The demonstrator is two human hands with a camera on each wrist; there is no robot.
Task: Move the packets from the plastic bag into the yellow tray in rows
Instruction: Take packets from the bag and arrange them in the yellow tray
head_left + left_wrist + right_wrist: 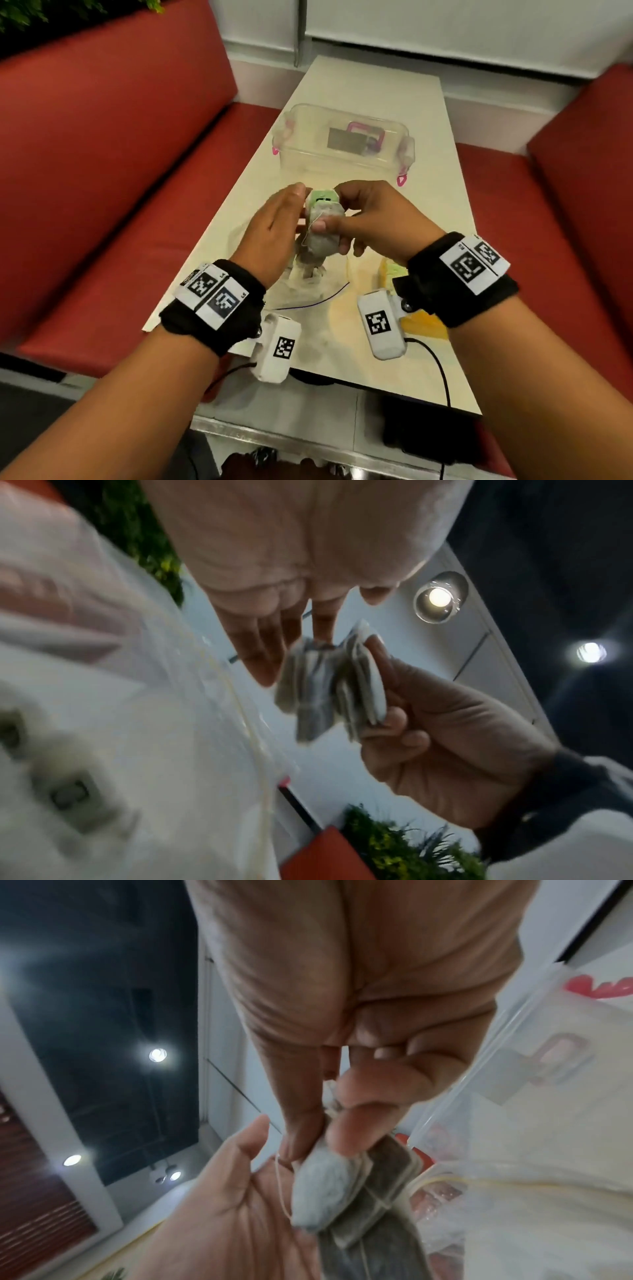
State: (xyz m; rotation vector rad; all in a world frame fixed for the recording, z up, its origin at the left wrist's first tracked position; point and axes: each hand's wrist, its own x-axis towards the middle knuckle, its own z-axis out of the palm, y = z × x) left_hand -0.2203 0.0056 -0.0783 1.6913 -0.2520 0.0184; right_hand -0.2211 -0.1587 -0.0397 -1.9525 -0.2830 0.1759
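My right hand (334, 209) pinches a bunch of grey tea-bag packets (322, 228) with green tags and strings, held above the table. Beside them, my left hand (287, 212) is open, its straight fingers against the bunch's left side. In the right wrist view the right hand's (329, 1131) thumb and fingers clamp the packets (329, 1185) over the open left palm (232, 1191). The clear plastic bag (308, 287) lies crumpled on the table right under both hands. The yellow tray (424, 322) sits at the near right, mostly hidden by my right wrist.
A clear lidded box with pink latches (342, 147) stands farther back on the cream table (376, 89). Red bench seats (102, 171) flank the table on both sides. Black cables run off the near edge.
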